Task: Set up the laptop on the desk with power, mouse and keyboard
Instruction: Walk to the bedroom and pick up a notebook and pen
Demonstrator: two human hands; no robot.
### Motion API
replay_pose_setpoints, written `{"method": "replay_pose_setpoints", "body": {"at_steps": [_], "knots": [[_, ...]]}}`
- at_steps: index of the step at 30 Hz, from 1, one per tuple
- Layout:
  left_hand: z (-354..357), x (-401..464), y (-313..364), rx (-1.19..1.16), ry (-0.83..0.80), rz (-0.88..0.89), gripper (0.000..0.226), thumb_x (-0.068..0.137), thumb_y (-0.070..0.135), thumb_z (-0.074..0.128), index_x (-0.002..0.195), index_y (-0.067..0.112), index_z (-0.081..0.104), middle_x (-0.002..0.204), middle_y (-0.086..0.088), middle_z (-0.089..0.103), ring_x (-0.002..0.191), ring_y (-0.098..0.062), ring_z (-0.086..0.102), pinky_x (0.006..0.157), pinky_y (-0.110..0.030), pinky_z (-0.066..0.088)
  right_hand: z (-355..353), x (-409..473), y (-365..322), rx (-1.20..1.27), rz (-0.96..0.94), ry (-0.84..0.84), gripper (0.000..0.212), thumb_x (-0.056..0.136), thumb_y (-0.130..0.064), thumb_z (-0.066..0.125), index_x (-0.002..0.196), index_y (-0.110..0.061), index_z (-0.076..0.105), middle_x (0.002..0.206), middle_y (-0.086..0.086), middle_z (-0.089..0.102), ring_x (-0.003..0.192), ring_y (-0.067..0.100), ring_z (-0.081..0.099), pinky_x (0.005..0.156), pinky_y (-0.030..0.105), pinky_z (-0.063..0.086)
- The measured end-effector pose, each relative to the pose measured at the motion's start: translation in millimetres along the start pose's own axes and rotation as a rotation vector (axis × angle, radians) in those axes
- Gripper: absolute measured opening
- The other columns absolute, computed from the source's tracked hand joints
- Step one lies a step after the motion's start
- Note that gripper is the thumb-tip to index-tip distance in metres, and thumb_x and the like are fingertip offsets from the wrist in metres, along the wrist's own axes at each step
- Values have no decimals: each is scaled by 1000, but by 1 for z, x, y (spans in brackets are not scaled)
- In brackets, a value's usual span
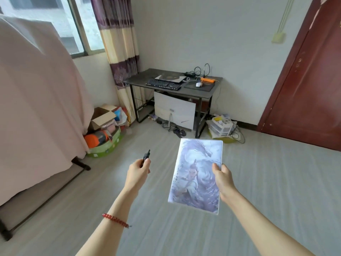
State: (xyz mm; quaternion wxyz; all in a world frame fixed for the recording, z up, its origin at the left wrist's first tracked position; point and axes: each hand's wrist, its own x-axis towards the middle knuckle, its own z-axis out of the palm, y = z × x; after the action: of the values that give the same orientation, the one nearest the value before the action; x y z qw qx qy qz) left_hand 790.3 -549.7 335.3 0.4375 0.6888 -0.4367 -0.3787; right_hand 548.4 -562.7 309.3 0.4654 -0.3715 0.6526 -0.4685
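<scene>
I am approaching the surface [132,80] at 12 o'clock, left hand [138,168] fingers pinching a dark pen [147,155], right hand [222,175] gripping a booklet [196,174]; shed both before opening the closed laptop [170,78] behind the keyboard [163,84].

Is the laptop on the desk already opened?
No, the laptop lies closed and flat on the desk, behind the keyboard.

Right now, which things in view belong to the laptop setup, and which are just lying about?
For the job: laptop, keyboard, mouse, mouse pad, power adapter, orange power strip, desk.

Lying about: cardboard box, plastic drawers, white panel.
</scene>
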Motion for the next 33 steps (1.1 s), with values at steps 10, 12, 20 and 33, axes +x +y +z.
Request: {"method": "replay_pose_setpoints", "body": {"at_steps": [10,12,20,33], "knots": [[123,307,76,41,19,108,29,90,27,46,66,12,49,59,0,50,52,-17,40,51,-28,30,76,319,-90,-56,-142,1,24,96,-24,40,107,-6,50,101,6,54,91,20,51,87,38,43],[133,376,94,27,68,99,26,92,24,44,71,11,51,62,-1,49,55,-18,40,51,-28,30,105,392,-116,-93,-165,-24,27,96,-24,39,111,-4,48,108,8,53,100,23,51,93,40,42],[96,619,127,88,275,82,13,94,17,42,90,20,54,74,-6,57,65,-19,48,58,-29,34,259,609,-204,-585,-521,13,28,95,-24,39,123,-19,44,108,5,65,95,34,59,67,32,33],[116,1013,172,52,214,134,24,94,19,44,114,19,57,73,2,57,57,-7,48,52,-21,37,471,909,-299,-1022,-789,-35,42,97,-27,39,138,-22,36,120,-2,57,89,30,63,61,34,43]]}}
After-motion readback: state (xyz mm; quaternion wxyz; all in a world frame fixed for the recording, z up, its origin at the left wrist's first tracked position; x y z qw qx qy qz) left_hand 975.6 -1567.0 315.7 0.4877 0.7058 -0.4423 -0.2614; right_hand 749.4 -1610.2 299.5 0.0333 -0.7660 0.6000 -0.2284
